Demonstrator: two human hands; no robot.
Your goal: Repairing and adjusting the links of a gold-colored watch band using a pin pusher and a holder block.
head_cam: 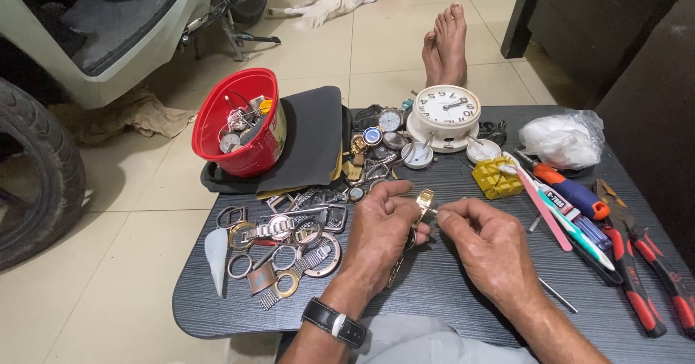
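both hands (434, 233) at gold watch (423, 201), watch parts (289, 244) left, pliers (641, 270) right

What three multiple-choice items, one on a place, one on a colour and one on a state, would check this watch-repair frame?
1. Where does the round white alarm clock stand?
A. at the far edge of the dark wood-grain table
B. on the floor tiles
C. inside the basket

2. What colour is the plastic basket of watch parts?
A. blue
B. red
C. yellow

3. What is the left hand doing?
A. resting flat and empty
B. gripping pliers
C. holding a gold-coloured metal watch

Answers: 1 A, the clock sits on the tabletop near the bare feet. 2 B, its rim and walls are red. 3 C, its fingers pinch the watch while the right hand brings a thin tool to it.
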